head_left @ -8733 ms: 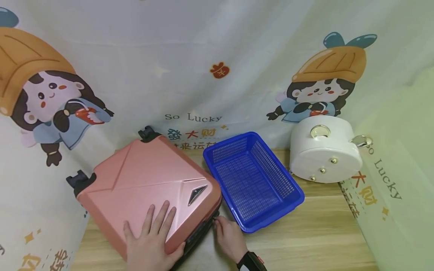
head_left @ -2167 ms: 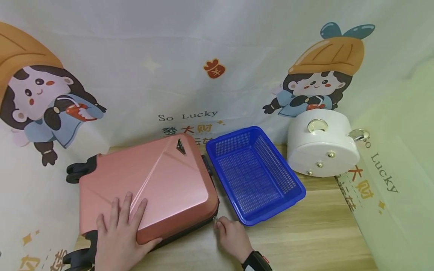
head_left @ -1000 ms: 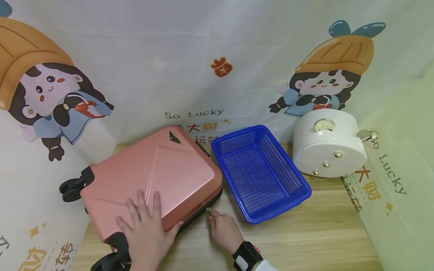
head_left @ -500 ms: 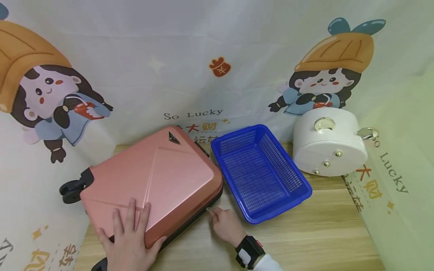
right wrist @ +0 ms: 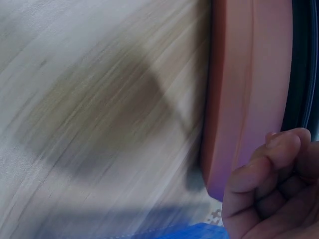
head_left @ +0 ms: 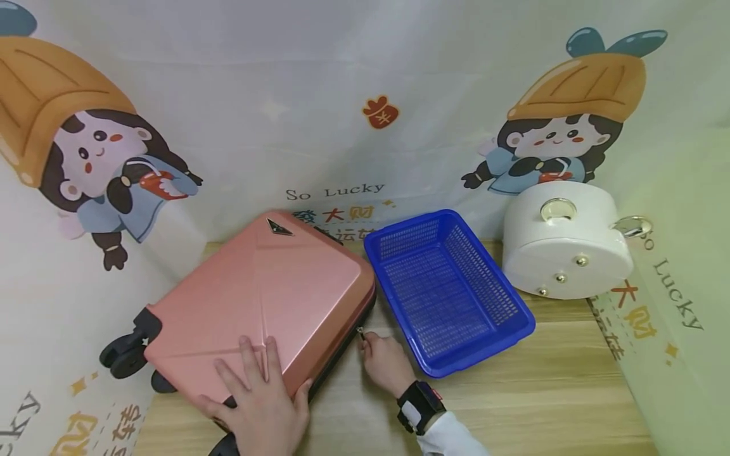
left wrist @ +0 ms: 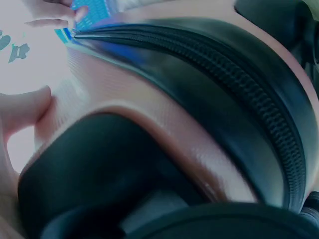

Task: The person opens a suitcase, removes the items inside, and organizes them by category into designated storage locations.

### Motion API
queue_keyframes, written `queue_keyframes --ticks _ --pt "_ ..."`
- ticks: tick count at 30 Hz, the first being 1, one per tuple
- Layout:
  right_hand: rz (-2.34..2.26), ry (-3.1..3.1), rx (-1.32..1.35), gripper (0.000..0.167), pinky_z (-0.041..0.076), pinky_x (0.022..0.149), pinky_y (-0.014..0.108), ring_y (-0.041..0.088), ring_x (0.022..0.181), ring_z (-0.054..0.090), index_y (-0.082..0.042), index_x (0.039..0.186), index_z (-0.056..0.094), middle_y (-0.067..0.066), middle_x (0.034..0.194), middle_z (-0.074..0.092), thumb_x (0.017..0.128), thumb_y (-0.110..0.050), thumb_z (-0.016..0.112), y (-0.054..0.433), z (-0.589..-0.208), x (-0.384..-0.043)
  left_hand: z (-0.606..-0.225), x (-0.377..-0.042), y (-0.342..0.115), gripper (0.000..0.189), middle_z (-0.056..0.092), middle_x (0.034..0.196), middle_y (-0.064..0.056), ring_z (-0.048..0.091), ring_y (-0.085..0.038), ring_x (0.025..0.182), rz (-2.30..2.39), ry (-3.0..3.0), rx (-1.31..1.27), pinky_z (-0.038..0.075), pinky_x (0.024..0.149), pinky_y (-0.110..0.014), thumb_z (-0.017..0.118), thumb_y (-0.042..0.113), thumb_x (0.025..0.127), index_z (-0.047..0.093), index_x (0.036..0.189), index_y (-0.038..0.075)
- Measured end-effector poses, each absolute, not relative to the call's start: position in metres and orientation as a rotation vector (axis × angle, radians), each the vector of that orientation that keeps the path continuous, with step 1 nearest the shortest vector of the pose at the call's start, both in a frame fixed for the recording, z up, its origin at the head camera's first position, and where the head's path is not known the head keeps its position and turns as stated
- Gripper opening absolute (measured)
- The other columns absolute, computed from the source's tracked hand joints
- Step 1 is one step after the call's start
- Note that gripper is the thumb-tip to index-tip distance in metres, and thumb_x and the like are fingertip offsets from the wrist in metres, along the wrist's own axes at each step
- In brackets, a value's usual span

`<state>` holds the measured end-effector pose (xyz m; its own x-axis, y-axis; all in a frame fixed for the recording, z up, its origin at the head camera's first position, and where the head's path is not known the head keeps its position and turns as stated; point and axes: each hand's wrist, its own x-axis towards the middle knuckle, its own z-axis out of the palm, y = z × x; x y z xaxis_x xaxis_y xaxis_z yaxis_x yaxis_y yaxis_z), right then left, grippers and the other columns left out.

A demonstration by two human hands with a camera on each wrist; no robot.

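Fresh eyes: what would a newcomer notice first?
Probably the pink suitcase at left in the head view, the left hand spread on it and the right hand pinching a zipper pull at its side. Next, the blue basket beside it, then the white gold-studded item at far right.

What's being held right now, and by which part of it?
The pink hard-shell suitcase, by its small silver metal zipper pull, pinched in the right hand. The left hand grips nothing, resting spread on the suitcase.
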<state>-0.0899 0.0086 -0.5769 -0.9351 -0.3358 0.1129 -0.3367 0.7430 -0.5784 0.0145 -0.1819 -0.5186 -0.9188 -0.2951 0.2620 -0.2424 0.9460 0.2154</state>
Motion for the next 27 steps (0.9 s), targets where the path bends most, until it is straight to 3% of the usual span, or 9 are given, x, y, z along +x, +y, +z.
queue_keyframes --ticks 7,14,20,21,24,26,27 --pt "1.012 -2.899 0.631 0.014 0.052 0.053 0.037 0.02 0.062 0.069 -0.009 0.089 0.068 0.004 0.072 0.071 0.098 -0.003 0.059 0.006 -0.584 -0.076 -0.517 0.013 -0.178 0.107 0.02 0.167 -0.031 0.017 -0.072 0.142 -0.218 -2.783 0.326 0.012 0.094 -0.095 0.088 0.046 0.073 0.039 0.158 0.003" --pt "1.102 -2.865 0.632 0.016 0.056 0.06 0.039 0.022 0.074 0.075 -0.01 0.092 0.07 0.002 0.082 0.076 0.099 -0.001 0.059 0.009 -0.589 -0.065 -0.493 0.025 -0.207 0.107 0.019 0.166 -0.029 0.017 -0.07 0.142 -0.245 -3.074 0.154 0.013 0.095 -0.093 0.091 0.044 0.072 0.039 0.157 0.003" --pt "1.173 -2.847 0.641 0.016 0.058 0.067 0.037 0.02 0.08 0.076 -0.011 0.092 0.071 0.0 0.084 0.077 0.101 -0.003 0.059 0.013 -0.59 -0.066 -0.502 0.038 -0.251 0.138 0.019 0.168 -0.016 0.026 -0.058 0.142 -0.185 -3.065 -0.099 0.017 0.102 -0.087 0.096 0.059 0.05 0.024 0.164 0.03" --pt "1.182 -2.847 0.639 0.016 0.058 0.068 0.036 0.019 0.079 0.075 -0.011 0.092 0.071 0.0 0.083 0.076 0.101 -0.004 0.06 0.014 -0.59 -0.066 -0.507 0.039 -0.257 0.14 0.02 0.169 -0.014 0.028 -0.056 0.142 -0.164 -3.032 -0.129 0.017 0.103 -0.086 0.094 0.063 0.047 0.023 0.164 0.034" --pt "1.197 -2.845 0.629 0.016 0.057 0.067 0.034 0.016 0.077 0.073 -0.011 0.089 0.071 -0.001 0.08 0.075 0.101 -0.006 0.061 0.016 -0.59 -0.069 -0.521 0.039 -0.267 0.13 0.021 0.169 -0.011 0.029 -0.057 0.141 -0.137 -2.924 -0.195 0.018 0.101 -0.087 0.07 0.094 0.056 0.019 0.164 0.043" --pt "1.211 -2.846 0.616 0.017 0.056 0.066 0.033 0.014 0.075 0.071 -0.011 0.087 0.07 -0.001 0.08 0.074 0.1 -0.005 0.061 0.017 -0.59 -0.071 -0.527 0.038 -0.269 0.121 0.022 0.169 -0.01 0.028 -0.057 0.142 -0.144 -2.88 -0.218 0.018 0.1 -0.088 0.052 0.102 0.063 0.023 0.164 0.041" --pt "1.216 -2.849 0.609 0.018 0.055 0.066 0.032 0.013 0.075 0.07 -0.011 0.086 0.07 -0.001 0.08 0.073 0.1 -0.004 0.061 0.017 -0.59 -0.072 -0.53 0.038 -0.269 0.119 0.023 0.169 -0.01 0.027 -0.057 0.142 -0.15 -2.866 -0.22 0.018 0.101 -0.088 0.052 0.101 0.065 0.026 0.163 0.04"
